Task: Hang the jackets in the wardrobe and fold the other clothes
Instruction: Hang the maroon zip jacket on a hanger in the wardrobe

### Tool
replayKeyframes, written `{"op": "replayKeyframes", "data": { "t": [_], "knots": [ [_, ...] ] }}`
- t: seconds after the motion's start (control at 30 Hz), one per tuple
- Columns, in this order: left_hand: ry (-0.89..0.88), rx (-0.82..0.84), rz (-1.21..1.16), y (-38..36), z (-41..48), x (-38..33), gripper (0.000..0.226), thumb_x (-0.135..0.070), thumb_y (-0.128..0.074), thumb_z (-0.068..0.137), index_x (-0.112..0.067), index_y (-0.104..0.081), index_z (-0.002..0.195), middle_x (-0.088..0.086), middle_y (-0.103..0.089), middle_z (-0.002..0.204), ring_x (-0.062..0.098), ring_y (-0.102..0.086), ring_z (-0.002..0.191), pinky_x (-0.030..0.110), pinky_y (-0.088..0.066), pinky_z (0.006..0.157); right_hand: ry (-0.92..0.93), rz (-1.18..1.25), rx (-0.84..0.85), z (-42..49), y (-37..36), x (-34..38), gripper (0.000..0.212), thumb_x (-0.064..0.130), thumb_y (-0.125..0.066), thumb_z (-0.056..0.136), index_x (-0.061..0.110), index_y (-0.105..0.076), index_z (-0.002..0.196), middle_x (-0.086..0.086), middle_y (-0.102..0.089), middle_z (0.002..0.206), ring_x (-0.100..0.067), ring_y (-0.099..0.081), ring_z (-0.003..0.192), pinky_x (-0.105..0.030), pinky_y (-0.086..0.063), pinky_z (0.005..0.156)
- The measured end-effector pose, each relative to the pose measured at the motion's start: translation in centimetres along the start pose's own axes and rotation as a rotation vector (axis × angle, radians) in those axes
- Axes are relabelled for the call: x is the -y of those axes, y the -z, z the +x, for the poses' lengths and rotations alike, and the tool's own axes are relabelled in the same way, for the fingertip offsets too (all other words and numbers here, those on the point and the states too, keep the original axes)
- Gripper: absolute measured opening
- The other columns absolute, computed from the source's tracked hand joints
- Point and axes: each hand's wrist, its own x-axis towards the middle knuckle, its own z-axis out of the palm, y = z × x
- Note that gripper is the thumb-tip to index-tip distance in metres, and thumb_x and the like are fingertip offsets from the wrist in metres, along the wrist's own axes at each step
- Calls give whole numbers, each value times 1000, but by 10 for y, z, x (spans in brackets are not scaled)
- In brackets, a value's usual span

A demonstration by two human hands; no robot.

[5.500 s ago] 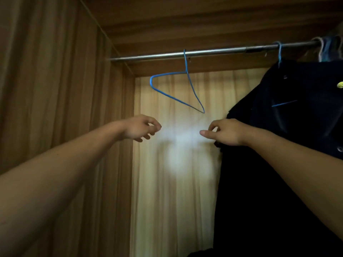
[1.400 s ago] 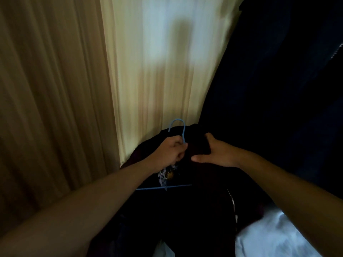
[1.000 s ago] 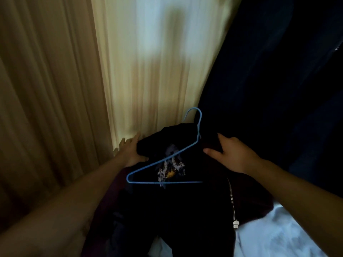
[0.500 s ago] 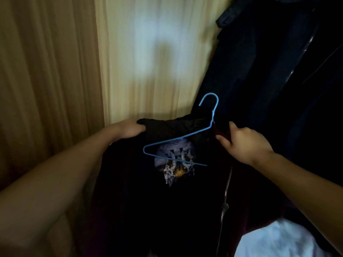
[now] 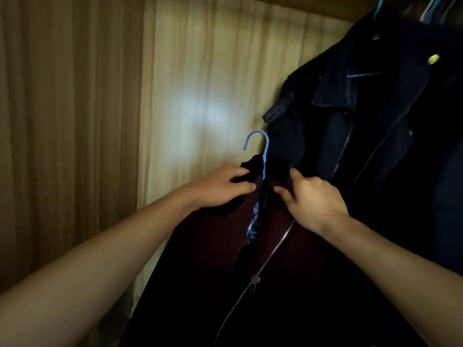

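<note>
Jacket (image 5: pixel 205 259) sits on hanger (image 5: pixel 264 156): soft, limp, judged light. Fingers of left hand (image 5: pixel 220 186) and right hand (image 5: pixel 313 199) pinch its collar either side of hanger neck; best carried by the hook.

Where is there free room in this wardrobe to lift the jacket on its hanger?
Free: the stretch above the blue hanger hook, in front of the pale back panel, bordered by the brown side wall on the left and the hanging dark jacket on the right. Crowded: the right side, where that jacket hangs beside the right hand gripping the maroon jacket.
</note>
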Motion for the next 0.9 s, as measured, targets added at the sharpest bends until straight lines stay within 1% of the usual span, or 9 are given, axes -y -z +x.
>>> {"op": "replayKeyframes", "data": {
  "t": [0.07, 0.1, 0.17, 0.23, 0.3, 0.33, 0.47, 0.73, 0.9],
  "knots": [
    [-86, -22, 248, 8, 1, 8, 47, -60, -55, 92, -47, -51, 137, -4, -43, 137, 15, -34, 135, 38, -25, 112, -17, -10, -64, 4, 19, -7, 51, 57, -42, 102, 18, -46, 133, -16, -71, 107, -42, -66, 102, -45, -53, 79],
    [-127, -56, 322, 11, 1, 9, 52, -64, -51, 93, -52, -39, 142, -4, -40, 143, 15, -29, 139, 40, -23, 113, -29, -9, -93, 8, 30, -9, 51, 57, -43, 102, 17, -47, 133, -17, -71, 108, -43, -66, 103, -45, -52, 79],
    [-219, -145, 379, 16, 7, 7, 60, -67, -46, 95, -47, -28, 148, -1, -50, 142, 19, -42, 133, 41, -36, 108, -48, -27, -129, 16, 54, -11, 53, 57, -43, 102, 17, -47, 135, -18, -70, 111, -44, -64, 106, -45, -50, 79],
    [-294, -264, 466, 18, 14, -7, 62, -65, -45, 96, -36, -31, 149, 2, -65, 119, 22, -60, 110, 40, -50, 90, -61, -69, -142, 24, 77, -12, 53, 58, -43, 102, 17, -46, 135, -17, -69, 114, -44, -63, 108, -44, -49, 79],
    [-347, -373, 548, 22, 25, -26, 60, -64, -42, 96, -30, -37, 145, 0, -63, 92, 24, -63, 90, 41, -53, 76, -88, -99, -147, 30, 97, -14, 53, 59, -42, 102, 16, -46, 133, -16, -68, 114, -42, -63, 109, -43, -47, 78],
    [-368, -411, 573, 26, 32, -35, 60, -65, -39, 95, -28, -39, 143, 0, -63, 89, 25, -63, 87, 42, -53, 73, -107, -114, -153, 34, 106, -16, 52, 60, -41, 102, 16, -47, 129, -16, -67, 114, -41, -63, 108, -43, -45, 76],
    [-396, -488, 634, 46, 73, -64, 57, -72, -28, 88, -32, -37, 127, 0, -62, 86, 26, -62, 85, 43, -54, 70, -171, -183, -195, 53, 142, -26, 51, 64, -38, 101, 16, -48, 115, -14, -67, 110, -40, -63, 103, -40, -39, 71],
    [-378, -589, 576, 67, 140, -101, 47, -63, -40, 97, -24, -45, 122, 3, -63, 90, 29, -61, 93, 41, -51, 69, -200, -429, -261, 83, 191, -50, 60, 70, -33, 99, 18, -48, 126, -9, -69, 111, -37, -65, 103, -40, -39, 69],
    [-352, -640, 531, 80, 185, -105, 45, -62, -40, 98, -22, -45, 117, 6, -65, 91, 32, -62, 94, 43, -53, 71, -163, -534, -295, 110, 210, -65, 49, 61, -36, 102, 18, -49, 123, -10, -69, 111, -37, -66, 101, -39, -40, 67]
  ]
}}
